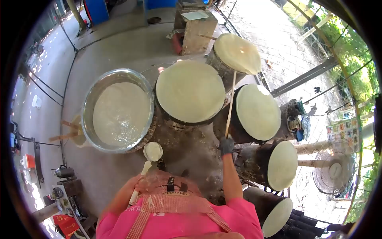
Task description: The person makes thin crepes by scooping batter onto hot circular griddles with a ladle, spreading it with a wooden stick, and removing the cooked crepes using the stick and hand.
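Observation:
My left hand (pixel 139 184) is closed around the pale handle of a ladle (pixel 153 151), its bowl coated with whitish batter. Left of the ladle stands a wide metal basin (pixel 85 119) holding pale liquid batter (pixel 121 113). My right hand (pixel 227 145), in a dark glove, grips a long thin wooden stick (pixel 231 105). The stick's far end meets the edge of a pale round sheet (pixel 237 53) on the far griddle; whether it goes under the sheet I cannot tell. Closer in, similar sheets cover a large griddle (pixel 191 91) and another griddle (pixel 258 112) on the right.
More round, pale-topped griddles stand along my right, one (pixel 282 165) beside my forearm and another (pixel 277 217) lower down. A fan (pixel 334 170) is at the far right. Beyond the griddles is a box-like stand (pixel 195 30). Wooden handles (pixel 65 136) stick out left of the basin.

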Demonstrator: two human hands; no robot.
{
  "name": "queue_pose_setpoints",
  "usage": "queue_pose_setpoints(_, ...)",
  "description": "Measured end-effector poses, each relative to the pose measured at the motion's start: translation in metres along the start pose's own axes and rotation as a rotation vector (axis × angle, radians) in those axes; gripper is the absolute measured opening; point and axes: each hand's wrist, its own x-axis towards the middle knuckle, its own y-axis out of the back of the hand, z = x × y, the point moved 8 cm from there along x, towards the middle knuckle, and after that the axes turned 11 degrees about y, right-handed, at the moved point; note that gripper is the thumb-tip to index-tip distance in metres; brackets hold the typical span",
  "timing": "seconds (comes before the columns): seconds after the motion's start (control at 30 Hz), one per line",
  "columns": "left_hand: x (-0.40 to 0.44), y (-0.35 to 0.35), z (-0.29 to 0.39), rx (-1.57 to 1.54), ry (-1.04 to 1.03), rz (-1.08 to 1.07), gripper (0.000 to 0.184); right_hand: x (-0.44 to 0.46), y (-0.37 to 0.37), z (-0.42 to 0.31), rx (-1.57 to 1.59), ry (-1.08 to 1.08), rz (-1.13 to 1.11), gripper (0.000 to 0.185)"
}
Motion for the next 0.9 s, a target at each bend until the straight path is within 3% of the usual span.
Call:
queue_pose_setpoints(0.07, -0.01, -0.001, -0.004, -0.042, 0.028, -0.071, 0.019, 0.033, -0.033, -0.037, 0.206, -0.139, -0.012, 0.027)
queue_pose_setpoints(0.1, -0.012, 0.002, 0.0, 0.008, -0.042, -0.125, 0.023, 0.053, -0.045, -0.044, 0.083, -0.07, 0.012, 0.026)
queue_pose_setpoints(0.13, -0.014, 0.009, 0.001, 0.008, -0.055, -0.096, 0.022, 0.069, -0.056, -0.05, -0.042, 0.004, 0.036, 0.027)
queue_pose_setpoints(0.23, -0.02, 0.028, -0.002, 0.003, -0.108, 0.027, 0.02, 0.073, -0.077, -0.074, -0.03, 0.093, 0.234, 0.036)
queue_pose_setpoints(0.3, -0.029, 0.033, 0.001, 0.007, -0.176, 0.185, 0.02, 0.068, -0.097, -0.081, -0.043, 0.087, 0.104, 0.051)
queue_pose_setpoints(0.37, -0.028, 0.043, 0.001, -0.076, -0.175, 0.057, 0.019, 0.066, -0.11, -0.093, -0.154, 0.14, 0.021, 0.067)
queue_pose_setpoints(0.47, -0.02, 0.043, 0.002, -0.177, -0.146, -0.07, 0.018, 0.07, -0.11, -0.117, -0.181, 0.146, 0.04, 0.071)
queue_pose_setpoints(0.6, -0.019, 0.048, 0.009, -0.161, -0.124, -0.114, 0.018, 0.076, -0.109, -0.151, 0.018, 0.163, 0.11, 0.068)
queue_pose_setpoints(0.63, -0.019, 0.049, 0.012, -0.136, -0.119, -0.125, 0.017, 0.073, -0.105, -0.147, 0.018, 0.042, 0.119, 0.066)
queue_pose_setpoints(0.77, -0.018, 0.049, 0.02, -0.176, -0.095, -0.142, 0.017, 0.078, -0.113, -0.085, 0.598, -0.102, 0.309, 0.052)
queue_pose_setpoints(0.87, -0.019, 0.05, 0.019, -0.223, -0.056, -0.179, 0.016, 0.063, -0.095, -0.071, 0.609, -0.208, 0.263, 0.053)
queue_pose_setpoints(0.9, -0.018, 0.052, 0.02, -0.208, -0.052, -0.189, 0.015, 0.046, -0.081, -0.083, 0.53, -0.227, 0.317, 0.04)
